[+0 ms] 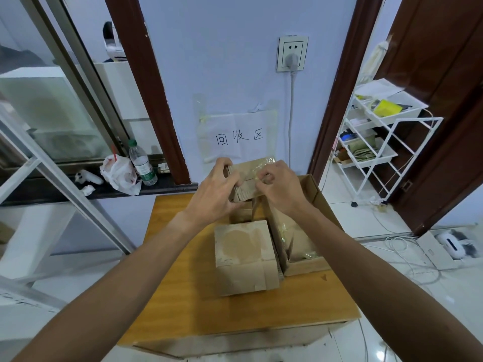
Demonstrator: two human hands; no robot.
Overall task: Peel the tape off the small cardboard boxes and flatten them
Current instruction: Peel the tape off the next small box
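Both hands hide much of a small cardboard box (248,176) held up at centre frame, above a wooden table (198,296). The left hand (217,189) grips the box's left side, fingers curled round it. The right hand (281,188) pinches glossy clear tape (262,165), hard to make out, on the box's top. A second box (244,257) sits on the table below.
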